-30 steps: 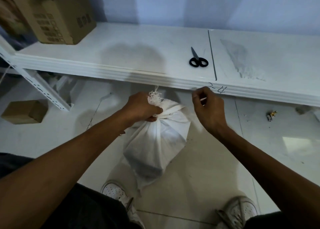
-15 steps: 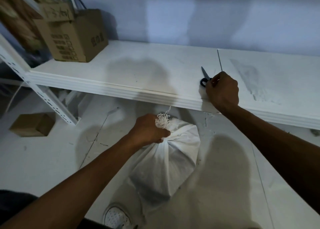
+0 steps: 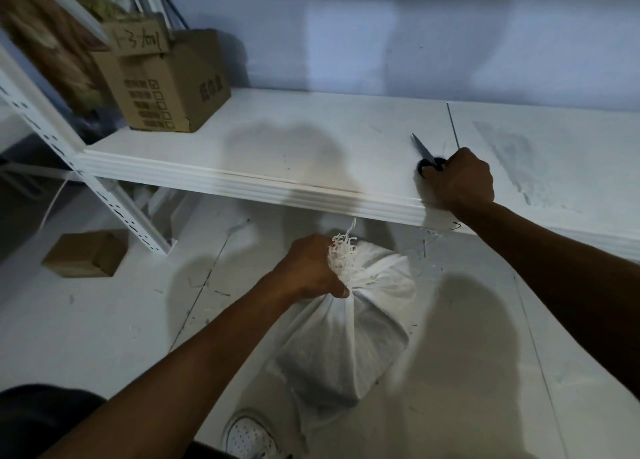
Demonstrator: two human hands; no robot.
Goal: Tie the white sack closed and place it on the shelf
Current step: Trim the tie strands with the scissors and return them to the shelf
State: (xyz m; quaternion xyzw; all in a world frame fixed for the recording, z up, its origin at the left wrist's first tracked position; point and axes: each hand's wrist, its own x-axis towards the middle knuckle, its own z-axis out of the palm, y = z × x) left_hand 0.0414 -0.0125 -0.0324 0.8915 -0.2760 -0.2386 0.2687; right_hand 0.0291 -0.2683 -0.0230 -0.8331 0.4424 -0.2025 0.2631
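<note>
Head view. Left hand clenched around gathered, frayed neck of white woven sack, held off the pale floor at 6 o'clock below white metal shelf. Right hand at 2 o'clock, closed on black-handled scissors lying on shelf. Brown cardboard box at 10 o'clock on shelf.

Woven white plastic sack with frayed white threads; glossy white metal shelf — grey smudge at right; black-handled steel scissors; brown cardboard box — dark printed checkboxes.
</note>
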